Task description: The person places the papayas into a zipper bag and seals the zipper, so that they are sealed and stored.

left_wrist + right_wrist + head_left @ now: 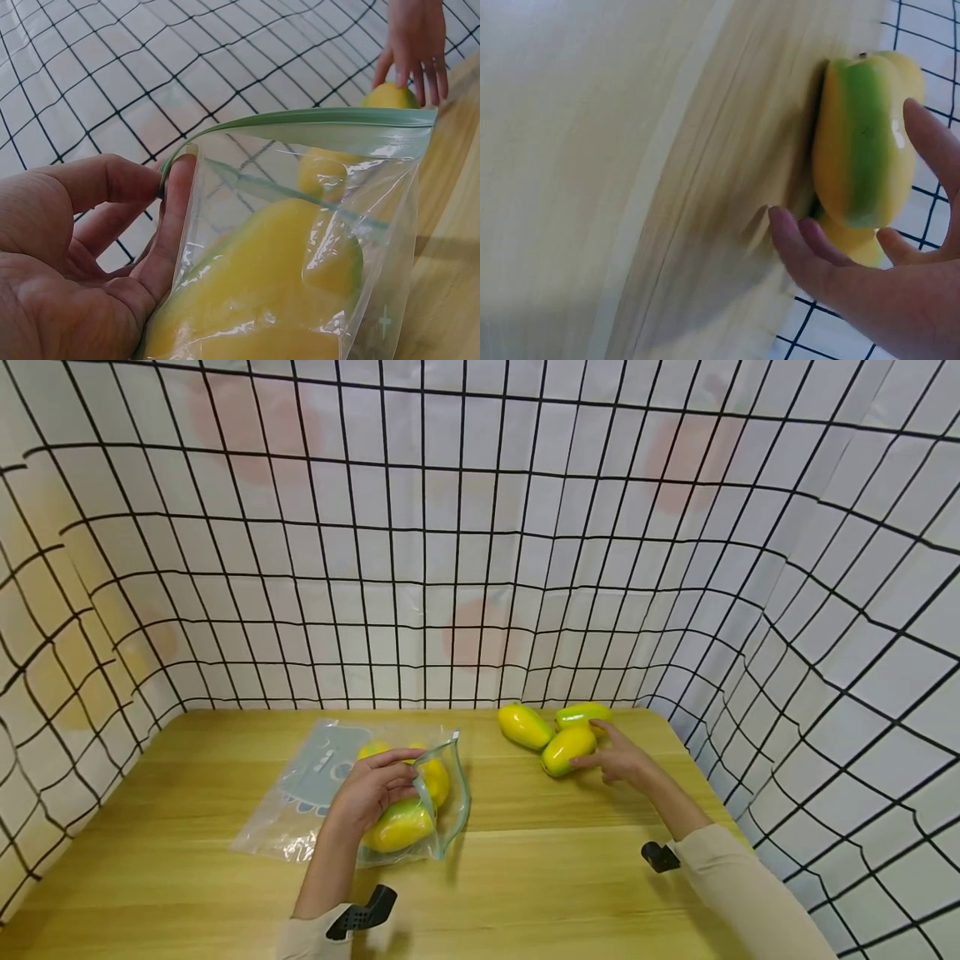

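Note:
A clear zip bag (pixel 450 802) with a green seal lies on the table, its mouth spread toward the right. Yellow-green mangoes (pixel 277 255) are inside it. My left hand (pixel 377 787) pinches the bag's rim between thumb and fingers, as the left wrist view shows. Three more mangoes sit close together at the back right. My right hand (pixel 618 758) is at the nearest mango (pixel 567 751), fingers spread to either side of it. In the right wrist view the fingers (pixel 806 251) are not closed round that fruit; whether a fingertip touches it I cannot tell.
The wooden table (pixel 517 868) ends at a black wire grid (pixel 465 568) standing along the back and both sides, with pale sheeting behind it. A second mango (pixel 524 727) and a third, greener mango (pixel 582 714) stand near the back grid.

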Demonstrator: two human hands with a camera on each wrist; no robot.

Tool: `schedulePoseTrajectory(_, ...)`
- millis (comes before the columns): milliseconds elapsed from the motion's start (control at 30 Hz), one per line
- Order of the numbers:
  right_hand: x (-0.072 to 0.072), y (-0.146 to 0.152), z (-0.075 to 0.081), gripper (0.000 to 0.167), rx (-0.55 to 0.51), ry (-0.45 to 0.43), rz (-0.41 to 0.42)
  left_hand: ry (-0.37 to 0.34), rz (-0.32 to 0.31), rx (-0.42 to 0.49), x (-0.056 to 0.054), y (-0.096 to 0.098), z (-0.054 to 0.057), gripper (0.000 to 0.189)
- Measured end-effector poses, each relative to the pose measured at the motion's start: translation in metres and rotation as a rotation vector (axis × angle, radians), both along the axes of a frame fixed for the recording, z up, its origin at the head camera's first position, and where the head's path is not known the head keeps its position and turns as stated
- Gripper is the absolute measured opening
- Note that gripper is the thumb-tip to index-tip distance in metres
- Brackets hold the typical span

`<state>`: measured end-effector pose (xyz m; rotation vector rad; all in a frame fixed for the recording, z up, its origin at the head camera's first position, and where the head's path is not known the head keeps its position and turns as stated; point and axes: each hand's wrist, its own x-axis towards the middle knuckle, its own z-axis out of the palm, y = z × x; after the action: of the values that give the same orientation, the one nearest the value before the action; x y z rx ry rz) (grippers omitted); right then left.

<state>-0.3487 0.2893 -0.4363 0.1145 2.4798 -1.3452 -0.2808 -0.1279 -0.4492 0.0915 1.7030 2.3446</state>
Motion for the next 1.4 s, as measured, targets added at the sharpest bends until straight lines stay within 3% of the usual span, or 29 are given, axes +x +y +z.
schedulePoseTrajectory(267,-0.0086,0.0016,-0.0003,0.11,0.038,-0.022,0.036,0.003,-0.012,0.014,-0.0009,-0.0002,0.0018,0.034)
schedulePoseTrajectory(467,-0.0097,0.0011,0.0003,0.104,0.008,-0.041,0.043,0.007,-0.015,0.021,-0.0005,-0.0001,0.0023,0.032)
schedulePoseTrajectory(1067,-0.006,0.0016,-0.0046,0.096,0.063,0.008,-0.014,0.005,-0.012,0.013,0.0006,-0.0006,0.0011,0.036)
schedulePoseTrajectory(1400,-0.0026,0.0024,-0.0043,0.103,0.115,0.05,0.063,0.004,-0.013,0.007,0.0001,-0.001,-0.0001,0.035)
